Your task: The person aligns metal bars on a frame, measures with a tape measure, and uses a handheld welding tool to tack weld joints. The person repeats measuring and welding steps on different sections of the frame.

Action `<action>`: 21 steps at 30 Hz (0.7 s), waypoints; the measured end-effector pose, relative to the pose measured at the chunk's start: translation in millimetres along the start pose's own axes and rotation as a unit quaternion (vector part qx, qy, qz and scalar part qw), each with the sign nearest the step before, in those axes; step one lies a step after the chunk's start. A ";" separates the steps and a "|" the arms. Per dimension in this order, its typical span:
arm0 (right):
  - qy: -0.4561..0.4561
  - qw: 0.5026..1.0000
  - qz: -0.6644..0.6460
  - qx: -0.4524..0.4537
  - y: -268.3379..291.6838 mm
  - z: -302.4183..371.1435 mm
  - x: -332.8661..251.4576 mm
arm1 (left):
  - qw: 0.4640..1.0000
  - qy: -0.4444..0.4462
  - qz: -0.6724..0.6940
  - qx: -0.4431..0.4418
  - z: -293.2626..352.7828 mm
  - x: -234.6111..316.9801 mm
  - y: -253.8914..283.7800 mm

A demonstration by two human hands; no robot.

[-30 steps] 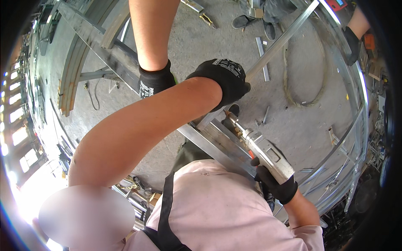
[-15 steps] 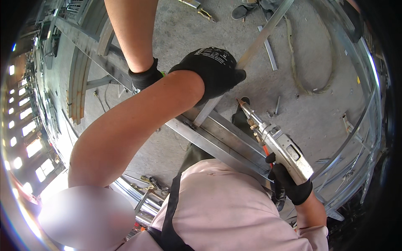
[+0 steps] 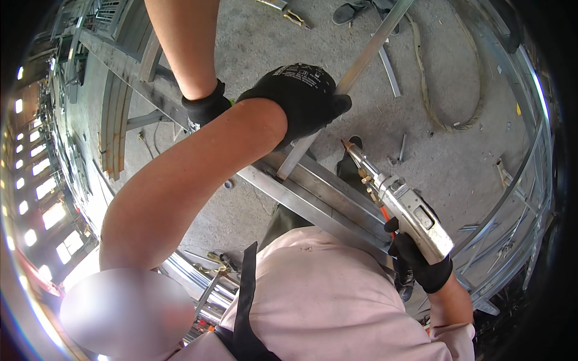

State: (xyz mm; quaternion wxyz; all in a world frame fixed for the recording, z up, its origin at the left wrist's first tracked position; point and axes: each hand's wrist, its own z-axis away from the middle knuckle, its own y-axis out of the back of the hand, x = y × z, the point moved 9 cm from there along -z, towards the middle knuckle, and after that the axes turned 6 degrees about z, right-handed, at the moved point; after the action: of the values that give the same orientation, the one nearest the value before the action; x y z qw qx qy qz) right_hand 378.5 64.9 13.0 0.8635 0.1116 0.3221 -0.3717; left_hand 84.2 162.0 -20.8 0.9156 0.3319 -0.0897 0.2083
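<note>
The left grip [image 3: 295,99], a hand in a black knitted glove with pale print, is closed on a long, straight, grey metal bar [image 3: 368,53], its fingertips hidden beneath the palm; the right grip [image 3: 421,265], also black-gloved, clasps the rear of a silver, gun-shaped metal tool [image 3: 415,216] with a narrow brownish tip.

At far left, long steel sections with rust-brown edges [image 3: 113,120] lie side by side. Next to the right, a co-worker's black-gloved hand [image 3: 205,111] is partly covered by the person's bare left forearm [image 3: 174,180]; what it holds cannot be told.

At centre, the bar slants from upper right down beneath the left grip, its lower end overlying a pair of parallel grey steel beams [image 3: 307,203]. Whether the two touch cannot be settled from this angle. Judged from this arrangement, placing the bar appears largely done, while no finished joint can be made out at its lower end.

Right of the bar, the tool points toward the upper left, its tip apart from bar and beams; its part in the work appears not yet done here. Farther right, a khaki, rope-like loop [image 3: 420,72] lies on the grey concrete floor [image 3: 265,42].
</note>
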 end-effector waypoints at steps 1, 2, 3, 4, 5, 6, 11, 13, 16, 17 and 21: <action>0.008 1.000 -0.004 0.006 -0.7 0.2 -0.8 | 1.000 0.003 0.006 -0.004 0.4 -0.3 -0.4; 0.012 1.000 0.005 0.012 -0.6 0.1 -1.3 | 1.000 0.006 0.011 -0.008 0.8 -0.9 -0.9; 0.014 1.000 -0.001 0.009 -1.4 -0.2 -1.6 | 1.000 0.009 0.017 -0.012 1.0 -1.5 -1.6; 0.014 1.000 0.005 0.006 -1.3 -0.6 -1.6 | 1.000 0.004 0.016 -0.004 1.1 -0.5 -0.8; 0.008 1.000 0.022 0.007 -0.5 -0.8 -1.0 | 1.000 -0.001 0.015 0.005 1.1 0.4 0.0; 0.013 1.000 0.008 0.006 -0.9 -0.5 -2.4 | 1.000 -0.004 0.010 0.010 1.0 0.5 0.5; 0.024 0.999 0.024 0.010 0.8 0.0 -8.3 | 1.000 0.007 0.012 0.009 -1.4 -2.8 -1.5; 0.031 0.999 0.017 0.003 0.1 -1.1 -9.8 | 1.000 0.008 0.011 0.014 -1.3 -3.2 -0.6; 0.027 1.000 0.010 0.003 0.7 -0.8 -8.4 | 1.000 0.004 0.020 0.014 0.3 -1.9 1.4; 0.023 1.000 0.006 0.004 1.4 -0.4 -7.3 | 1.000 -0.001 0.016 0.016 0.8 -0.3 2.7; 0.026 0.999 0.030 -0.011 3.2 -2.0 -7.0 | 0.998 0.045 0.042 -0.018 2.3 -5.3 -0.6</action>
State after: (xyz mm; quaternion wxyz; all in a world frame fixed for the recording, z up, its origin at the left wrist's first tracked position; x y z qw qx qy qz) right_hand 376.3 72.0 15.8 0.8667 0.1220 0.3452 -0.3388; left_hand 79.7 158.4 -21.0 0.9148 0.3020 -0.0657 0.2600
